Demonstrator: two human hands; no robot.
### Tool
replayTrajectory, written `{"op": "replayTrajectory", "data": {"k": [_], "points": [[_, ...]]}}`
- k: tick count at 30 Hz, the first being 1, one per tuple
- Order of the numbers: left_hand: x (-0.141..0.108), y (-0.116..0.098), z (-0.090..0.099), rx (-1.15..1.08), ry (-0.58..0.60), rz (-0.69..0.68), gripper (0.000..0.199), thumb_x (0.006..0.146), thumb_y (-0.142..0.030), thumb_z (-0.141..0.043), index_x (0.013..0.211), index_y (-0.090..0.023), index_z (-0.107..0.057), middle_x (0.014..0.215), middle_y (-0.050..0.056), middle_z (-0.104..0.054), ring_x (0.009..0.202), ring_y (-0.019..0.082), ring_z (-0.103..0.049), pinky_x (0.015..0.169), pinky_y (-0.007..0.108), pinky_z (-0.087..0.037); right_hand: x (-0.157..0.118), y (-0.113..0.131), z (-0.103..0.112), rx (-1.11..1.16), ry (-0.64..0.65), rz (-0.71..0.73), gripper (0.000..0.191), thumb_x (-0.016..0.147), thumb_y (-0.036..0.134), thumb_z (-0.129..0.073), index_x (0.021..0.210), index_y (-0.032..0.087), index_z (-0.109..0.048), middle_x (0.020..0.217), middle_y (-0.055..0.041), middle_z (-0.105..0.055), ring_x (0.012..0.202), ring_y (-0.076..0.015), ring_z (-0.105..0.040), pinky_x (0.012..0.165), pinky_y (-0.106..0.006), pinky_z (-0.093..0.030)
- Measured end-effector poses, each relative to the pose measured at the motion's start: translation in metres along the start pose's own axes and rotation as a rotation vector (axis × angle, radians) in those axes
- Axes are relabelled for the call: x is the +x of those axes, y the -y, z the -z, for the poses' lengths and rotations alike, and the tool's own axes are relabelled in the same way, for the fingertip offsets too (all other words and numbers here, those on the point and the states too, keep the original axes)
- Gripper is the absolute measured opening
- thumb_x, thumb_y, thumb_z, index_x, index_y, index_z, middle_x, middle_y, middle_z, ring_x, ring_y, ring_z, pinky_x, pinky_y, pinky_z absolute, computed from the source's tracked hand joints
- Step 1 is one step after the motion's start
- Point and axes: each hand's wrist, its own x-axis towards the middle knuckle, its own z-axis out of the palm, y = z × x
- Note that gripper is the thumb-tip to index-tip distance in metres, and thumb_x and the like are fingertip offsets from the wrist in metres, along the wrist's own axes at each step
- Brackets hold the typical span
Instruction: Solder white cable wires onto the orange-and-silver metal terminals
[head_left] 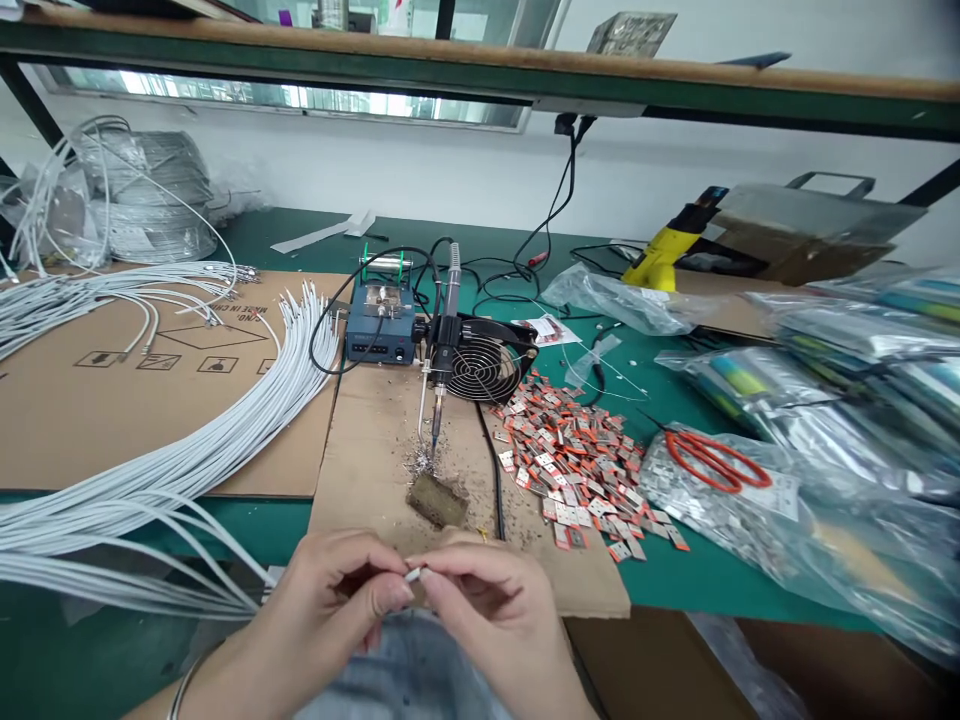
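Observation:
Close to my body, my left hand (334, 605) and my right hand (491, 600) meet fingertip to fingertip. Between them they pinch a small white cable end (412, 574); the fingers hide most of it. A thick bundle of white cables (225, 440) curves past on the left, its near ends running behind my left wrist. Just beyond my fingers lies a brownish sponge block (437, 500) among dark solder crumbs. Above it a soldering iron (442, 370) is held tip down in an automatic feed stand.
A blue solder station (380, 325) and a black fan (487, 368) stand behind. To the right are a pile of orange-edged metal pieces (577, 450), red-handled scissors (716, 462) on a plastic bag, and a yellow heat gun (667, 250). Cable coils (154, 190) sit far left.

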Motion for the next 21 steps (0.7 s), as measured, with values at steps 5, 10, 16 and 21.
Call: {"op": "replayTrajectory", "data": {"k": [5,10,16,21], "points": [[0.001,0.003,0.002,0.054,0.022,-0.005,0.024,0.086,-0.035,-0.053,0.077,-0.016,-0.064,0.063,-0.001,-0.054,0.050,0.007,-0.049,0.047,0.015,-0.037,0.001,0.009,0.003,-0.178,0.001,0.098,0.017,0.076,0.013,-0.058,0.078,0.020,-0.073,0.052,-0.0022,-0.058,0.046,-0.0132,-0.048,0.044,-0.024,-0.036],[0.002,-0.002,0.005,0.134,0.005,-0.010,0.014,0.084,-0.027,-0.059,0.074,-0.019,-0.065,0.067,-0.002,-0.057,0.059,0.008,-0.048,0.056,0.016,-0.037,-0.005,0.003,-0.004,-0.085,-0.064,0.074,0.016,0.072,0.010,-0.063,0.076,0.022,-0.073,0.050,0.0003,-0.056,0.045,-0.0102,-0.045,0.044,-0.021,-0.034],[0.006,-0.008,0.011,0.064,0.113,0.027,0.016,0.079,-0.022,-0.064,0.064,-0.017,-0.063,0.063,-0.003,-0.055,0.057,0.007,-0.044,0.053,0.017,-0.033,-0.008,-0.020,-0.011,0.834,0.112,-0.521,0.021,0.064,0.039,-0.078,0.065,0.020,-0.069,0.037,0.0069,-0.041,0.032,-0.0024,-0.024,0.034,-0.015,-0.021],[0.005,-0.009,0.010,0.212,0.035,0.025,0.018,0.083,-0.027,-0.059,0.069,-0.016,-0.060,0.064,-0.002,-0.055,0.057,0.008,-0.046,0.052,0.018,-0.032,-0.004,-0.012,0.000,0.319,0.012,-0.334,0.016,0.072,0.029,-0.071,0.085,0.019,-0.071,0.058,0.0003,-0.058,0.044,-0.0065,-0.042,0.042,-0.017,-0.033]]}}
